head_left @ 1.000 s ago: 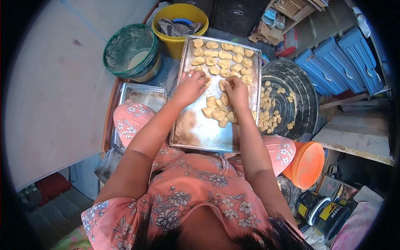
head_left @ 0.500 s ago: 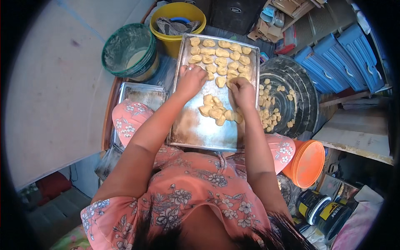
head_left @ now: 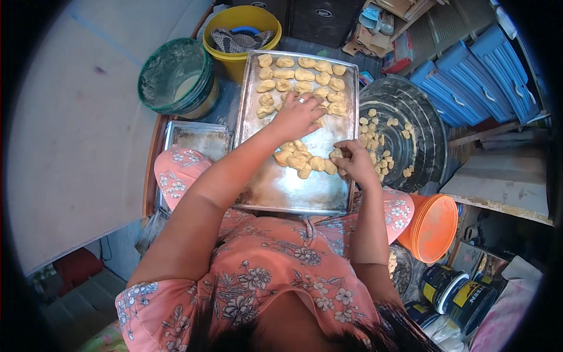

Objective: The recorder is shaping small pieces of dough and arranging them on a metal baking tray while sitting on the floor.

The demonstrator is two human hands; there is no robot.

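Note:
A metal baking tray (head_left: 258, 190) rests across my lap, with rows of yellowish dough pieces (head_left: 304, 75) on its far half. My left hand (head_left: 298, 114) reaches over the nearest of these rows, its fingers curled down on a dough piece at the row's near edge, which they partly hide. Closer to me lies a loose heap of dough pieces (head_left: 297, 159). At the heap's right end, my right hand (head_left: 358, 163) has its thumb and forefinger around one dough piece (head_left: 336, 154).
Right of the tray, a round black tub (head_left: 431, 138) holds many small dough pieces. Green (head_left: 155, 76) and yellow (head_left: 234, 58) buckets stand far left. More trays (head_left: 199, 138) lie by my left knee. Orange buckets (head_left: 435, 229) lean at my right knee, near blue drawers (head_left: 469, 88).
My left hand has moved right, from the left end of the rows toward their middle. My right hand has come back from the rows to the heap. The tray has shifted slightly left.

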